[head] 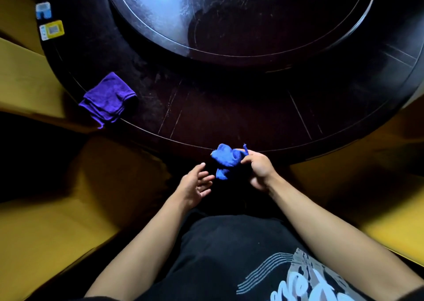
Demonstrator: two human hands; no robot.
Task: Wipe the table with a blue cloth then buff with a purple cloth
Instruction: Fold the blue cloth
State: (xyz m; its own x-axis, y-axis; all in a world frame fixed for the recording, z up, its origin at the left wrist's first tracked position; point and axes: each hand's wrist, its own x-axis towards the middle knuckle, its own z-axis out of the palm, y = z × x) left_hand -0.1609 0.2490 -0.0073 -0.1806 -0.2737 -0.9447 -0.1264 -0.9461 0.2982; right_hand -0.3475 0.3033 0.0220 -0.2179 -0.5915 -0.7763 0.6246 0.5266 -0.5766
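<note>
A crumpled blue cloth [226,159] hangs just off the near edge of the round dark wooden table [229,107], in front of my body. My right hand [258,168] grips the cloth at its right side, fingers curled round the fabric. My left hand [195,184] is beside the cloth's lower left, fingers spread and relaxed, holding nothing and not quite touching it. A folded purple cloth [107,99] lies on the table's left edge, one corner drooping over the rim.
A raised glossy round turntable [229,18] fills the middle of the table and reflects a bright light. A small blue packet [43,10] and a yellow one [51,29] lie at the far left rim. Yellow seats [46,220] flank me on both sides.
</note>
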